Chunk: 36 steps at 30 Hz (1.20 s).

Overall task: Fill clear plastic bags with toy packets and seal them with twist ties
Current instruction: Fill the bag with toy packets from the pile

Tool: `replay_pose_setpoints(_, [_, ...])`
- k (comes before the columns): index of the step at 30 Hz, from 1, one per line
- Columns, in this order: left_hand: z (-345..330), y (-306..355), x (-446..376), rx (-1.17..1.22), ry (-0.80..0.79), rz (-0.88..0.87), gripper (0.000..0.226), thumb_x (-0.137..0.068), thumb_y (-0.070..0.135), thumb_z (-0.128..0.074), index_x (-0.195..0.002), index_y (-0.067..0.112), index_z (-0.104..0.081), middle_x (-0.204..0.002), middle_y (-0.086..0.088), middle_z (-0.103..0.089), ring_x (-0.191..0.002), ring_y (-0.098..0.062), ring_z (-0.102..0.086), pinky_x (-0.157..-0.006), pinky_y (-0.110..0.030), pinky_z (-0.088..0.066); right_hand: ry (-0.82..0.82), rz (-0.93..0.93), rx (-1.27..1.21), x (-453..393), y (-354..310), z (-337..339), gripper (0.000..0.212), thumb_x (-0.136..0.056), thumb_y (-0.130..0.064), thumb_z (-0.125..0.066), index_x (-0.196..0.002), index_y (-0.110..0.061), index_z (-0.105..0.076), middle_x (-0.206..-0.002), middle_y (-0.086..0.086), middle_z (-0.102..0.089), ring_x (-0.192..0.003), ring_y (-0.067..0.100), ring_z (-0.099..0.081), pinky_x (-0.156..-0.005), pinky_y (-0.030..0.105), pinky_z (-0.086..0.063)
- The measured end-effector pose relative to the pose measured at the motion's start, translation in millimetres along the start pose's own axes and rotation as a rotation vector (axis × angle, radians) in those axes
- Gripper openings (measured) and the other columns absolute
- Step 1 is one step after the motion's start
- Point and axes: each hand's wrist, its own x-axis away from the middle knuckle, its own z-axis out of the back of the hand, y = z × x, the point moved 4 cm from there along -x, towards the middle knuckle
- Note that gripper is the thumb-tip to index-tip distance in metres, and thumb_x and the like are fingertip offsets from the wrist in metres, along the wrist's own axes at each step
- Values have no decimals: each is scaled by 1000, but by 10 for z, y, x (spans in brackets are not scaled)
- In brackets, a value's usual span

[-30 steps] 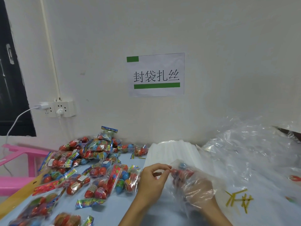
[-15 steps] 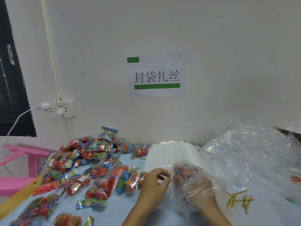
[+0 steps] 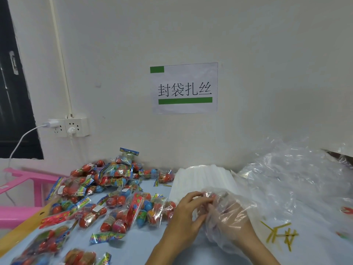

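Bag-filling step, early on. Right hand (image 3: 232,217) sits inside clear bag (image 3: 225,211), apparently gripping a toy packet; left hand (image 3: 188,213) pinches the bag mouth. Loose toy packets (image 3: 118,197) cover the table (image 3: 133,251); twist ties (image 3: 279,234) untouched, no finished bags seen.

Blue table (image 3: 145,243) under toy packets (image 3: 118,205)
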Motion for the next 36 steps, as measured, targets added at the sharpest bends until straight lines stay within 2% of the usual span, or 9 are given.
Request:
replay_pose_setpoints(2, [6,-8,-10,0,41,-7,42,-89,10,-65,-117,41,-66,-123,24,-52,-119,9,-47,-95,-7,-38,2,-34,-87,11,-67,-27,28,-90,-8,-70,-117,-9,-61,-101,-6,-60,-88,8,-56,-72,3,-46])
replay_pose_setpoints(5, [20,-84,-12,-34,124,25,22,-93,9,-61,-108,23,-69,-112,13,-59,-103,1,-56,-88,-13,-44,29,-42,-217,-59,-156,-47,12,-90,-19,-71,-100,-13,-67,-94,2,-75,-85,16,-71,-76,25,-56])
replay_pose_setpoints(9, [85,-196,-13,-3,220,179,9,-94,16,-62,-97,22,-68,-98,11,-62,-85,-4,-58,-71,-24,-54,0,81,-215,-2,-359,25,7,-93,-13,-65,-94,-18,-71,-89,-6,-76,-87,5,-71,-71,13,-51])
replay_pose_setpoints(13, [86,-220,-11,16,247,248,6,-94,22,-65,-89,19,-66,-90,5,-64,-78,-10,-61,-67,-29,-56,25,249,-12,78,-509,37,16,-98,-14,-57,-87,-21,-67,-83,-6,-70,-79,2,-63,-73,18,-48])
replay_pose_setpoints(18, [136,-217,-1,91,333,326,13,-93,11,-65,-82,19,-62,-82,2,-65,-70,-15,-63,-59,-30,-57,208,536,113,176,-639,84,25,-97,-6,-57,-118,-11,-71,-126,-8,-62,-122,4,-56,-101,5,-36])
replay_pose_setpoints(23, [205,-235,17,175,419,414,18,-89,6,-68,-78,20,-64,-72,4,-68,-65,-8,-64,-51,-26,-54,528,734,23,267,-753,299,27,-92,-11,-48,-104,-6,-71,-105,-1,-67,-104,3,-60,-94,11,-45])
replay_pose_setpoints(29, [239,-240,23,219,472,449,20,-88,5,-69,-74,18,-63,-68,13,-67,-61,3,-61,-46,-13,-43,728,365,-178,70,-376,550,25,-88,-12,-41,-96,-22,-63,-92,-5,-64,-88,5,-62,-72,6,-43])
replay_pose_setpoints(33, [267,-228,27,245,498,454,21,-85,1,-71,-74,16,-63,-66,6,-66,-61,5,-61,-45,-11,-43,461,-54,-214,-143,77,508,39,-86,12,-41,-96,-10,-72,-83,7,-72,-74,15,-70,-74,27,-53])
replay_pose_setpoints(36, [271,-241,28,275,497,459,19,-85,0,-70,-74,14,-64,-69,2,-68,-60,3,-60,-48,-12,-44,187,-43,-97,-107,89,311,38,-82,14,-56,-93,-16,-76,-80,-3,-75,-68,-1,-68,-63,14,-51])
